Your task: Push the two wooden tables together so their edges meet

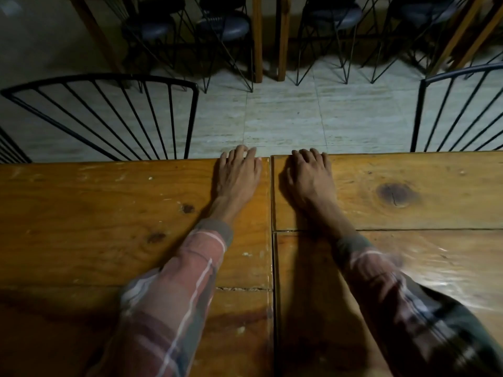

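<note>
Two wooden tables fill the lower half of the head view. The left table (95, 213) and the right table (408, 208) lie side by side, with only a thin dark seam between their edges. The right table's far edge sits slightly farther away than the left one's. My left hand (238, 172) rests on the left table at its far right corner, fingers curled over the far edge. My right hand (310, 175) rests the same way on the right table's far left corner. Both arms wear plaid sleeves.
A black wire-back chair (109, 115) stands behind the left table, another chair (460, 110) behind the right. Pale tiled floor (285, 118) lies between them. Farther back are dark stools (223, 28) and wooden table legs (257, 39).
</note>
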`<state>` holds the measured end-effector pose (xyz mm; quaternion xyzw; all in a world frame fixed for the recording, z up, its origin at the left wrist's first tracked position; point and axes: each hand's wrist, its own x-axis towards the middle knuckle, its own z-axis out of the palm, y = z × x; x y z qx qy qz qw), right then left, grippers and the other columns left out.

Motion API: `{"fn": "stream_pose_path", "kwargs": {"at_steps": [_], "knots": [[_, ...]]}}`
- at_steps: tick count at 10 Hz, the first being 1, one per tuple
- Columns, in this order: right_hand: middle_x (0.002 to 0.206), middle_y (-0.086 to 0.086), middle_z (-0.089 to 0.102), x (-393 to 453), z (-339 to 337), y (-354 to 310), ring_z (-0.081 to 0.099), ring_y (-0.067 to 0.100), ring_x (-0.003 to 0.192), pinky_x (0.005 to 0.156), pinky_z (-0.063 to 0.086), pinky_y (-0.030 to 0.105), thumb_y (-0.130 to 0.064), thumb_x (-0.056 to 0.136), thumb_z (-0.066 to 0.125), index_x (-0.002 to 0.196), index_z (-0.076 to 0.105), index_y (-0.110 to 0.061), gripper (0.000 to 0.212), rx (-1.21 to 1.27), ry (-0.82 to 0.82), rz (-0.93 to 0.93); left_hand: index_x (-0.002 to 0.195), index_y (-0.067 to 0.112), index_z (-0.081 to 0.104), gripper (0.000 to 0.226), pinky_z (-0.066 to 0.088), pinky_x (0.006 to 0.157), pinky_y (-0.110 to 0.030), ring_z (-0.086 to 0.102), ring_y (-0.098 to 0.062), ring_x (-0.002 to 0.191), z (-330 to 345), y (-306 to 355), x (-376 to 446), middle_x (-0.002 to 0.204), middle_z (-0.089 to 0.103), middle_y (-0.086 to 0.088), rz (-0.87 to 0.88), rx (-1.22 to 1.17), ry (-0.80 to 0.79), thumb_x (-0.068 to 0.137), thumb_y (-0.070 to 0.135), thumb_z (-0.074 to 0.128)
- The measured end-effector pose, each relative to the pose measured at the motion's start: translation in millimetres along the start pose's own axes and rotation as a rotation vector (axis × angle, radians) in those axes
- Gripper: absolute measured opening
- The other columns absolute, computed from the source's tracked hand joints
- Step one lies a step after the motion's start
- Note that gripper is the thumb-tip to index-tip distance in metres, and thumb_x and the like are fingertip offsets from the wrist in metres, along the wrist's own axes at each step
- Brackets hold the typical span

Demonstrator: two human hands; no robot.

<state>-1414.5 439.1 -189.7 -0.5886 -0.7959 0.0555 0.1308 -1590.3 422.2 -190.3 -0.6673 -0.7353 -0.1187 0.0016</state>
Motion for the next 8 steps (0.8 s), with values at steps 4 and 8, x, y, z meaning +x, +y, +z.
{"fn": "stream_pose_path", "kwargs": {"at_steps": [4, 8], "knots": [[0.164, 0.012, -0.004, -229.1, -58.1, -49.3, -0.010, 0.027, 0.151, 0.123, 0.001, 0.046, -0.047, 0.097, 0.011, 0.156, 0.003, -0.007, 0.072, 0.031, -0.354, 0.022, 0.158, 0.014, -0.002, 0.059, 0.000, 0.125, -0.045, -0.009, -0.020, 0.154, -68.2, 57.8, -233.2, 0.167, -0.007, -0.004, 0.012, -0.036, -0.389, 0.107, 0.037, 0.016], [0.109, 0.023, 0.068, -294.2, -252.8, -82.0, 0.064, 0.038, 0.098, 0.074, 0.049, 0.042, -0.029, 0.100, 0.039, 0.102, 0.060, -0.005, 0.032, 0.162, -0.384, 0.030, 0.154, 0.007, 0.026, 0.055, 0.015, 0.121, -0.047, 0.021, -0.026, 0.151, -278.2, 108.6, -299.9, 0.163, 0.026, -0.008, 0.075, -0.110, -0.645, 0.108, 0.036, 0.022]]}}
